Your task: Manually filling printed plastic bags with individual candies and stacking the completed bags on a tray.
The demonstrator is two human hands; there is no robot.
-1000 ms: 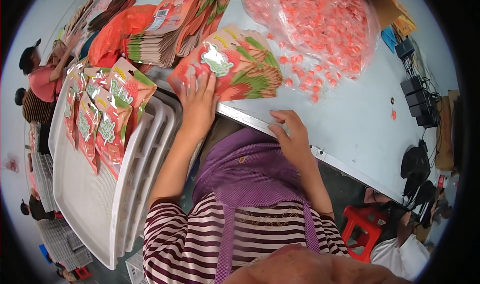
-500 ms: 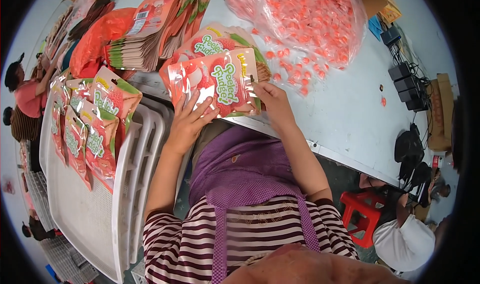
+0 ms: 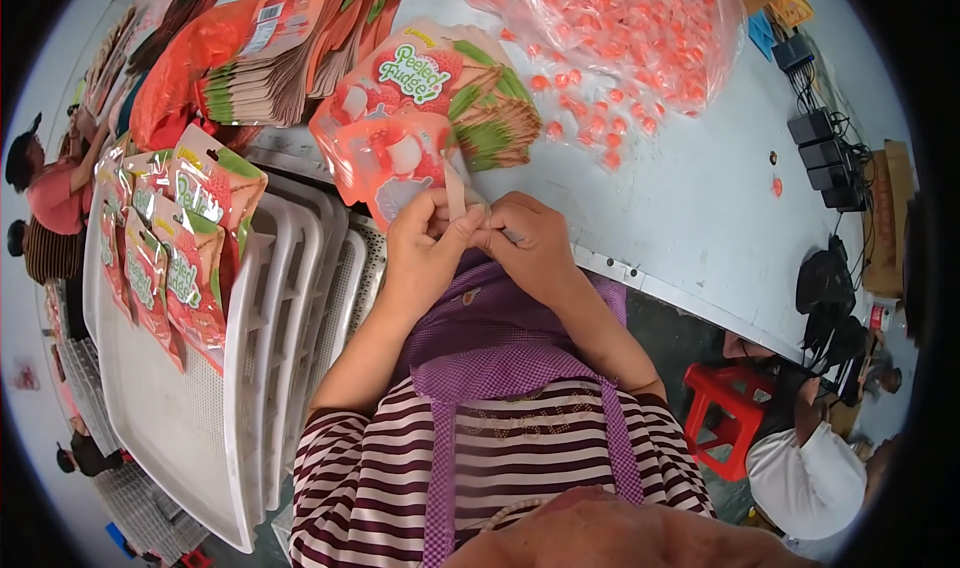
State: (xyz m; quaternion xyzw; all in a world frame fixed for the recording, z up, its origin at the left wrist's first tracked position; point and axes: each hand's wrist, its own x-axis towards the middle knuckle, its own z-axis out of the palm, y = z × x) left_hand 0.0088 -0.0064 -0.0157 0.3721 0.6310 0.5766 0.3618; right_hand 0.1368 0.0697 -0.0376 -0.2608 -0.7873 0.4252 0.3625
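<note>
One pink printed plastic pouch [image 3: 395, 168], pinched at its mouth by left hand [image 3: 425, 253] and right hand [image 3: 525, 243], centre frame; filled pouches [image 3: 170, 238] racked left, flat pouch stack [image 3: 290, 58] and bagged pink candies [image 3: 620, 23] left unprocessed above.

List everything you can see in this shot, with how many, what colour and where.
held pouch: one, red and white, in both hands at the table edge
pouch stack: one fanned pile, red and green, on the table behind the held pouch
further pouch stacks: several, red and green, upper left
bag of sweets: one clear bag, pink pieces, some spilled beside it
table: one, pale grey
trays: a stack, white, on the left
filled pouches: several, red, standing on the trays
stool: one, red, lower right
left hand: pinching the pouch's edge
right hand: pinching the same edge
</note>
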